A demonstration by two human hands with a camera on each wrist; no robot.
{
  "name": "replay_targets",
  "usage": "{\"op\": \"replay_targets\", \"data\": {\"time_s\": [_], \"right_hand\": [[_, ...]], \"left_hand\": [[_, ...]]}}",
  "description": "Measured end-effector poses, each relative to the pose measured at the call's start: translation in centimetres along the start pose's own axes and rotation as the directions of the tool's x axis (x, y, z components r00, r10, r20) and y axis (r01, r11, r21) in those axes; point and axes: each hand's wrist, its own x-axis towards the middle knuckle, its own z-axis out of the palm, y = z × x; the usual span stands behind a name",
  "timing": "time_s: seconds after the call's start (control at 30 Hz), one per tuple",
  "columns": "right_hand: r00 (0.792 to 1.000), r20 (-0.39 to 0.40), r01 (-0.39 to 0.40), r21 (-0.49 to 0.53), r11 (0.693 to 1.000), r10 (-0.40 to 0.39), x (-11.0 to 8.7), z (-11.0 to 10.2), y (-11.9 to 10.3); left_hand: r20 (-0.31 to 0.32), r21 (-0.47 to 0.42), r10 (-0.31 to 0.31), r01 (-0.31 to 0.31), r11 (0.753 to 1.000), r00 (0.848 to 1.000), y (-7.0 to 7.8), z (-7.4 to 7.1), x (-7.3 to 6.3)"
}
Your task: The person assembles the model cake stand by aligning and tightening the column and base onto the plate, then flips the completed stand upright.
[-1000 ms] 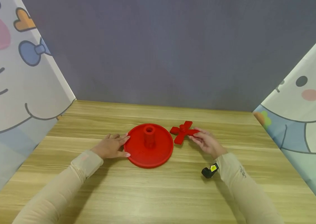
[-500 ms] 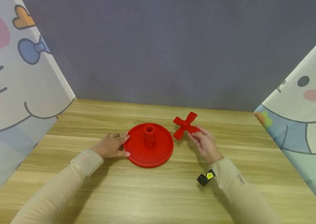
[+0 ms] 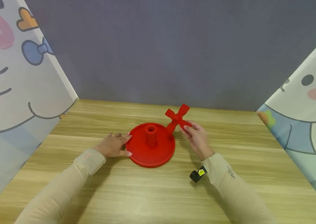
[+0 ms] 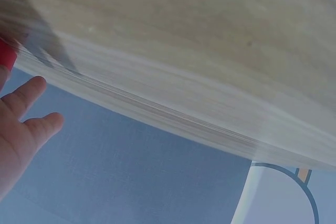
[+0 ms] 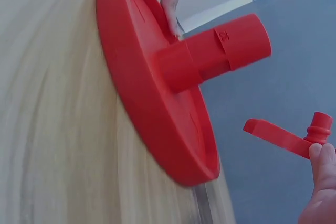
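Note:
A round red base (image 3: 139, 154) with a raised rim lies on the table, and an upright hollow post (image 3: 150, 137) stands at its centre. My left hand (image 3: 114, 146) rests on the base's left rim, fingers spread and fairly straight. My right hand (image 3: 198, 139) pinches one arm of a red cross-shaped piece (image 3: 177, 118). That piece is held in the air, right of and behind the post; in the head view one arm overlaps the base's rim. In the right wrist view a short ribbed stub (image 5: 319, 126) sticks up from it, apart from the post.
The wood-grain table (image 3: 141, 193) runs up to a grey panel (image 3: 158, 56) at the back. Printed cartoon sheets (image 3: 15, 74) border both sides. A black camera (image 3: 198, 174) with a yellow mark hangs at my right wrist.
My right hand has lifted the cross-shaped piece from the table and carried it left, toward the base. My left hand and the base have stayed in place.

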Motion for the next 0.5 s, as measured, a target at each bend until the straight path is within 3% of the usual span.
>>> {"op": "replay_targets", "data": {"time_s": [0.13, 0.27, 0.5], "right_hand": [[0.998, -0.008, 0.059, -0.015, 0.998, -0.059, -0.1, 0.6, 0.4], [0.991, -0.036, 0.126, -0.119, 0.985, -0.131, -0.2, 1.4, 1.0], [0.978, -0.015, 0.189, -0.344, 0.92, -0.207, -0.2, 2.9, 1.7]], "left_hand": [[-0.006, -0.004, 0.009, -0.009, 1.0, 1.0, 0.0, 0.1, 0.3], [-0.008, 0.008, 0.009, -0.009, 1.0, 1.0, -0.1, 0.3, 0.2], [-0.017, 0.004, 0.014, -0.014, 1.0, 1.0, -0.2, 0.4, 0.1]]}}
